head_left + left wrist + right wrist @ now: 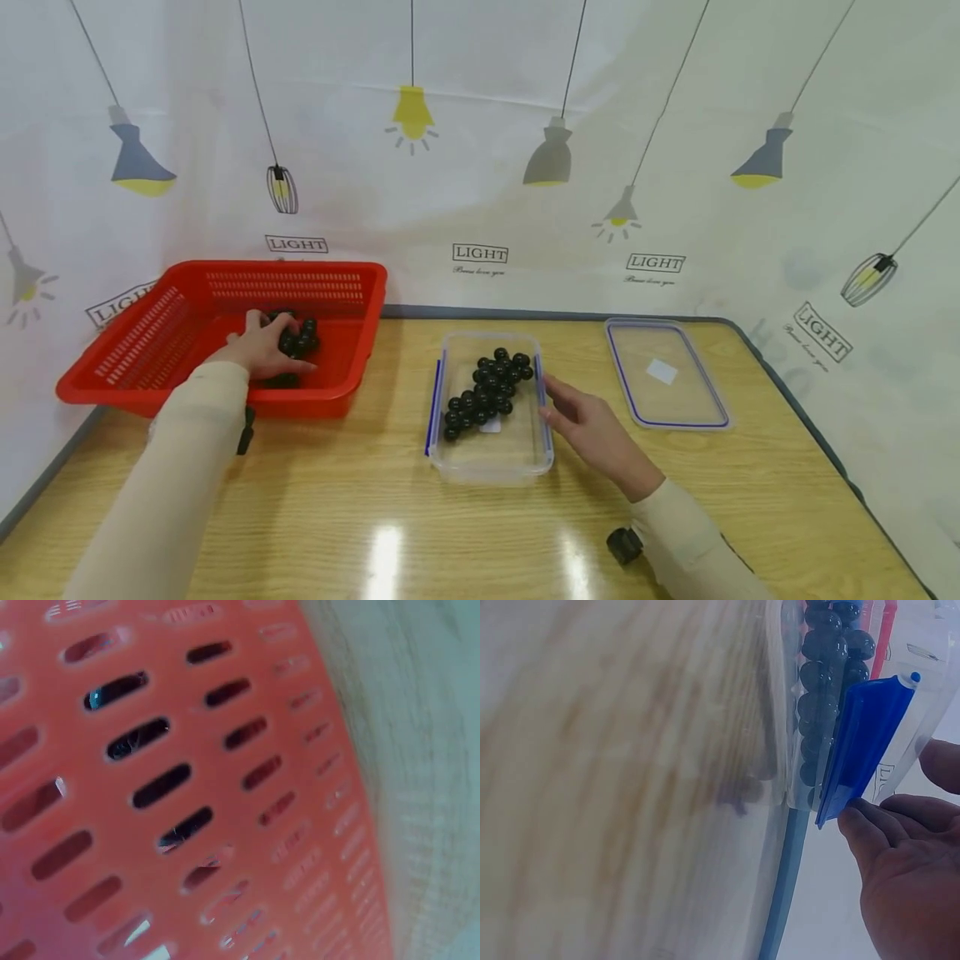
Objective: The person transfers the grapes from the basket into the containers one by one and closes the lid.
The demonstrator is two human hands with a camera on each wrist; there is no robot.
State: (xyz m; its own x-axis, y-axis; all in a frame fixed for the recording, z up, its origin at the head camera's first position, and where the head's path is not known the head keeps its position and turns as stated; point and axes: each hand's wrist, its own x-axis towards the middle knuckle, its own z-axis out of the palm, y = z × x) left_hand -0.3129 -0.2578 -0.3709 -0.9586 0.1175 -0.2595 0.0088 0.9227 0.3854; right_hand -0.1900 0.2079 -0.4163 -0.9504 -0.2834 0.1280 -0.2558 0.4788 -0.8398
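Observation:
My left hand [262,346] reaches into the red basket [360,367], fingers bent over a bunch of black grapes [306,337] and thumb spread on its near side. Part of that bunch is hidden under the hand. In the left wrist view, dark shapes show through the slots of the basket wall [217,765]. A second bunch of black grapes [487,387] lies in a clear plastic container [491,462] at the middle of the table. Against the container's right side rests my right hand [596,429], relaxed fingertips at the hanging blue clip flap [866,742], thumb by the rim.
A clear lid with a blue seal [663,375] lies flat to the right of the container. Behind the wooden table [337,517] hangs a pale sheet printed with lamps [480,192]. Another blue flap [433,408] hangs from the container's left side.

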